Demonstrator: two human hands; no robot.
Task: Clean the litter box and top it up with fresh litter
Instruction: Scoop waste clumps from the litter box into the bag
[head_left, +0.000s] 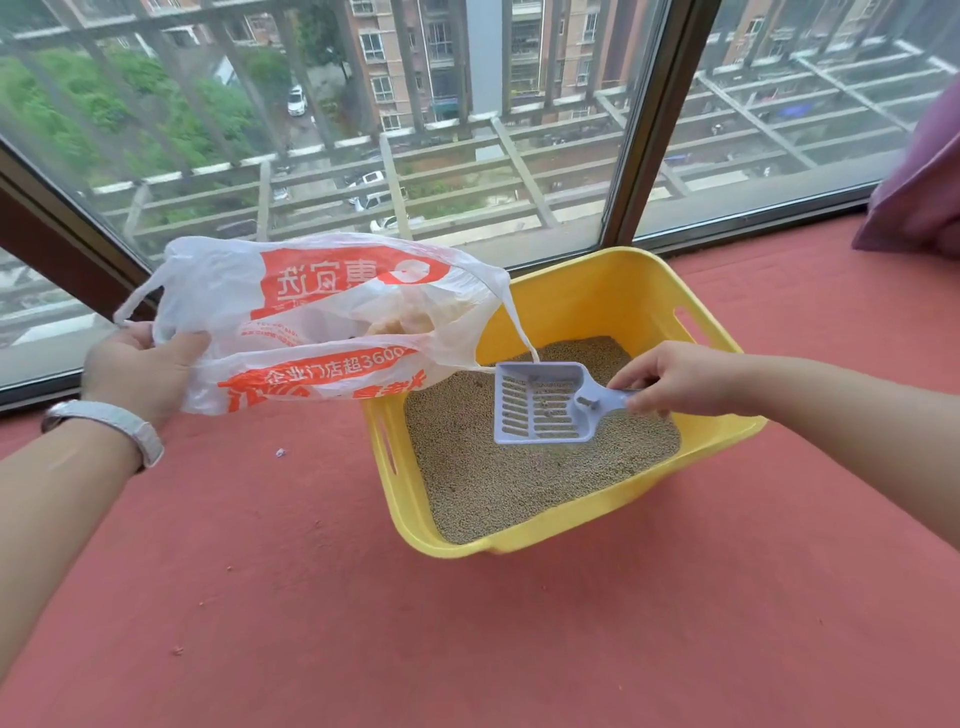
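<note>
At lower right of centre, the yellow litter box (566, 525) sits on the red floor (311, 597), its granules looking level and free of obvious clumps. Over it, the right hand (675, 376) pinches the handle of a nearly empty slotted scoop (543, 402). Further back at upper left, the left hand (137, 371) grips a plastic shopping bag (322, 322) holding pale clumps, so scooping seems under way or nearly done, while topping up remains; no fresh litter shows.

The plastic bag (322, 317) hides the litter box's (613, 291) far-left corner.
</note>
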